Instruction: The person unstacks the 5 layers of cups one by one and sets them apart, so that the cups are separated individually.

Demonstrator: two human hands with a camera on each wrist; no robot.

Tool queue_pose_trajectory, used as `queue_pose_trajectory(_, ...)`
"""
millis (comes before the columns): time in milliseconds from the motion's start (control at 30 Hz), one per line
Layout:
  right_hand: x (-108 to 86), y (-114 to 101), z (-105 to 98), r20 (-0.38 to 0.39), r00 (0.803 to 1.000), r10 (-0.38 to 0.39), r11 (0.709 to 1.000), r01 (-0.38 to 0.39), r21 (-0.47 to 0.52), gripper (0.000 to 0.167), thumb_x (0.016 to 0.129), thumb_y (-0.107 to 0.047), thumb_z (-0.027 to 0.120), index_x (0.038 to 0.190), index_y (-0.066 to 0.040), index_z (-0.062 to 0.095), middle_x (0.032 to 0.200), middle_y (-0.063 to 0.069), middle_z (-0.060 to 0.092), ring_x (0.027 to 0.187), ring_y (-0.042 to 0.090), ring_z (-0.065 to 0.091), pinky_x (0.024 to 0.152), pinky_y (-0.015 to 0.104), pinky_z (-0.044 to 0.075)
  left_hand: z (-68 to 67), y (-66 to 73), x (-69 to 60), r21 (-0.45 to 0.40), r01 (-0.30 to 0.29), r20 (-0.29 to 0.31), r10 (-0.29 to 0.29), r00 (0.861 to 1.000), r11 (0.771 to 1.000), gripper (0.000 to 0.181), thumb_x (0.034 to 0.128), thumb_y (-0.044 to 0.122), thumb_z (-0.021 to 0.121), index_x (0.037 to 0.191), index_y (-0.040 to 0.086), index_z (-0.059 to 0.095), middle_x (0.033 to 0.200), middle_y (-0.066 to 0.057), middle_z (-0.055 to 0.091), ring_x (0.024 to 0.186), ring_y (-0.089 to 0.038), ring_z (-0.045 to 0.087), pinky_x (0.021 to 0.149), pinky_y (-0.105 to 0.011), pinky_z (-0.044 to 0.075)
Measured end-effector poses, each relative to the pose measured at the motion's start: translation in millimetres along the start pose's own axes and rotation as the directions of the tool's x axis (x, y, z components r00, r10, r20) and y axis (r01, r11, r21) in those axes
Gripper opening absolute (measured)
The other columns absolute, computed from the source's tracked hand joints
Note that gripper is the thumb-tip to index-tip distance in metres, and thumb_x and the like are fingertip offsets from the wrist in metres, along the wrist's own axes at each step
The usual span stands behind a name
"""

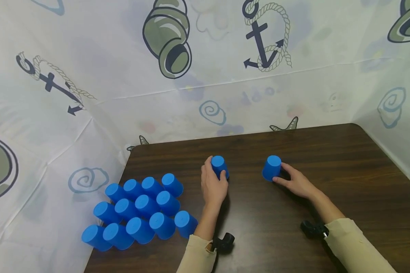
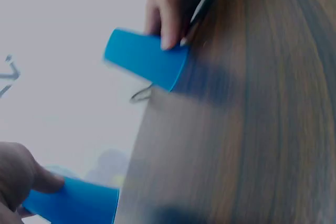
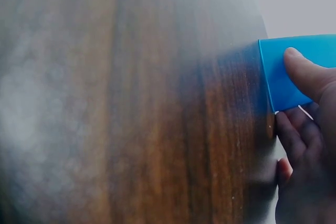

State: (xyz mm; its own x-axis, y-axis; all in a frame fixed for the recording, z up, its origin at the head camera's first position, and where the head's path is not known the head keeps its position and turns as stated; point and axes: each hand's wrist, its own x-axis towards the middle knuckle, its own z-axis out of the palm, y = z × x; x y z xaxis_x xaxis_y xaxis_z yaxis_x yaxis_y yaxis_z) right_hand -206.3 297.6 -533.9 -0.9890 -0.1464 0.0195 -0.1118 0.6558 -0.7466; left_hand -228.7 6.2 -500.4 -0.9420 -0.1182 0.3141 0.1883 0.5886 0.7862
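Observation:
Two blue plastic cups stand upside down toward the far side of the table. My left hand (image 1: pixel 214 189) holds the left cup (image 1: pixel 219 163), fingers on its far left side and thumb on its near right. The right cup (image 1: pixel 272 168) is between the thumb and fingers of my right hand (image 1: pixel 298 183), which reaches it from the right. In the right wrist view the thumb lies along the wall of that blue cup (image 3: pixel 310 50), with fingers partly behind it. Several more upturned blue cups (image 1: pixel 140 230) sit in three rows left of my left hand.
The dark wooden table (image 1: pixel 259 231) has a rounded far right corner. White printed fabric (image 1: pixel 225 83) hangs behind it and on both sides. Dark wrist mounts (image 1: pixel 224 243) sit at the sleeve cuffs. The nearest cup row reaches close to the left forearm.

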Motion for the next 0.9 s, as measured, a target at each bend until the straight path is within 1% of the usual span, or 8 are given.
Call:
queue_pose_trajectory(67, 0.0, -0.4, -0.8, 0.002, 1.0, -0.006, 1.0, 0.006, -0.004, 0.074, 0.097, -0.036, 0.062, 0.148, 0.008, 0.03, 0.146, 0.034, 0.036, 0.134, 0.053, 0.032, 0.105, 0.069, 0.027, -9.6, -3.1, -1.9, 0.033, 0.037, -0.057, -0.035, 0.998, 0.999, 0.062, 0.0938, 0.016, 0.067, 0.148, 0.015, 0.037, 0.13, -0.015, 0.052, 0.121, -0.033, 0.052, 0.095, -0.055, 0.046)
queue_pose_trajectory(133, 0.3, -0.6, -1.3, 0.002, 1.0, -0.006, 1.0, 0.006, -0.006, 0.074, 0.097, -0.036, 0.062, 0.148, 0.008, 0.03, 0.146, 0.034, 0.036, 0.134, 0.053, 0.032, 0.105, 0.069, 0.027, -16.6, -5.7, -4.0, 0.07, 0.082, -0.098, -0.075, 0.992, 0.994, 0.066, 0.0948, 0.015, 0.065, 0.151, 0.019, 0.031, 0.129, -0.016, 0.05, 0.118, -0.033, 0.052, 0.09, -0.053, 0.049)
queue_pose_trajectory(200, 0.1, -0.4, -1.4, 0.001, 1.0, -0.002, 1.0, 0.002, -0.008, 0.074, 0.097, -0.036, 0.062, 0.148, 0.008, 0.03, 0.146, 0.035, 0.035, 0.135, 0.053, 0.031, 0.105, 0.069, 0.027, -20.3, -9.0, -5.5, 0.125, 0.12, -0.124, -0.105, 0.987, 0.985, 0.068, 0.0961, 0.015, 0.062, 0.154, 0.023, 0.027, 0.13, -0.017, 0.048, 0.114, -0.033, 0.051, 0.084, -0.05, 0.052)
queue_pose_trajectory(300, -0.4, -0.2, -1.0, 0.004, 1.0, -0.002, 1.0, 0.002, -0.007, 0.074, 0.097, -0.036, 0.062, 0.147, 0.008, 0.03, 0.147, 0.035, 0.034, 0.135, 0.053, 0.031, 0.105, 0.069, 0.027, -23.5, -14.8, -7.0, 0.199, 0.165, -0.151, -0.136, 0.979, 0.966, 0.069, 0.0967, 0.012, 0.06, 0.155, 0.028, 0.026, 0.13, -0.019, 0.046, 0.109, -0.033, 0.05, 0.074, -0.046, 0.054)
queue_pose_trajectory(367, -0.9, -0.4, -0.6, 0.004, 1.0, -0.004, 1.0, 0.004, -0.006, 0.074, 0.097, -0.036, 0.062, 0.147, 0.009, 0.03, 0.147, 0.035, 0.034, 0.135, 0.053, 0.031, 0.105, 0.069, 0.027, -25.4, -18.6, -7.8, 0.232, 0.188, -0.166, -0.151, 0.975, 0.954, 0.068, 0.0967, 0.011, 0.06, 0.154, 0.027, 0.028, 0.131, -0.021, 0.045, 0.109, -0.034, 0.05, 0.072, -0.045, 0.054)
queue_pose_trajectory(433, -1.4, -1.0, -0.2, 0.005, 1.0, -0.003, 1.0, 0.003, -0.004, 0.075, 0.097, -0.036, 0.062, 0.147, 0.009, 0.03, 0.147, 0.035, 0.034, 0.135, 0.053, 0.031, 0.105, 0.069, 0.026, -27.3, -21.5, -8.3, 0.241, 0.211, -0.182, -0.169, 0.969, 0.947, 0.067, 0.096, 0.01, 0.061, 0.153, 0.025, 0.029, 0.131, -0.022, 0.044, 0.109, -0.036, 0.05, 0.072, -0.045, 0.055)
queue_pose_trajectory(600, -1.8, -1.6, 0.4, 0.001, 1.0, 0.004, 1.0, -0.004, -0.006, 0.075, 0.097, -0.037, 0.061, 0.147, 0.009, 0.03, 0.147, 0.035, 0.034, 0.135, 0.052, 0.03, 0.106, 0.068, 0.026, -29.0, -26.1, -8.6, 0.236, 0.236, -0.199, -0.19, 0.961, 0.943, 0.069, 0.0939, 0.008, 0.063, 0.152, 0.021, 0.029, 0.134, -0.024, 0.041, 0.108, -0.037, 0.052, 0.074, -0.046, 0.055)
queue_pose_trajectory(900, -1.5, -1.4, 1.8, -0.005, 1.0, 0.002, 1.0, -0.002, -0.012, 0.076, 0.097, -0.038, 0.062, 0.148, 0.009, 0.03, 0.147, 0.035, 0.034, 0.135, 0.052, 0.031, 0.106, 0.068, 0.026, -29.8, -29.9, -9.2, 0.252, 0.24, -0.202, -0.191, 0.961, 0.938, 0.075, 0.0896, 0.002, 0.067, 0.152, 0.019, 0.028, 0.135, -0.026, 0.039, 0.105, -0.037, 0.053, 0.07, -0.044, 0.055)
